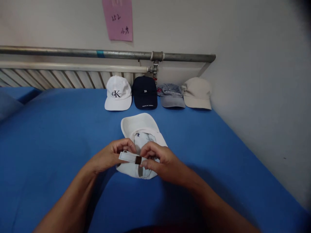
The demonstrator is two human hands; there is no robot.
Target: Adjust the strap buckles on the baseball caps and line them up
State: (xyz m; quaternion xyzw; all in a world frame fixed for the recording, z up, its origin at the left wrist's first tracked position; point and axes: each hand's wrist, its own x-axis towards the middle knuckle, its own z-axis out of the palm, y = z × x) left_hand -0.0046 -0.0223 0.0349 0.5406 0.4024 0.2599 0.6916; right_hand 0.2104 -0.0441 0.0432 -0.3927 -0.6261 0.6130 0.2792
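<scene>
A white baseball cap [139, 122] lies upside down on the blue surface, its brim pointing away from me and its inside showing. At the cap's near side, its back strap [127, 157] is raised, with a dark brown buckle [138, 160] on it. My right hand [161, 160] pinches the strap beside the buckle between thumb and fingers. My left hand [113, 153] is closed around the strap's left part, fingers curled behind it; its thumb is partly hidden by the strap.
Behind stand a white cap [118, 102], a navy cap [145, 94], a grey cap [172, 101] and a beige cap [198, 92] in a row. A radiator [73, 67] and metal pipe [68, 51] run along the back wall. A pink note [119, 21] hangs above the blue sheet [60, 136].
</scene>
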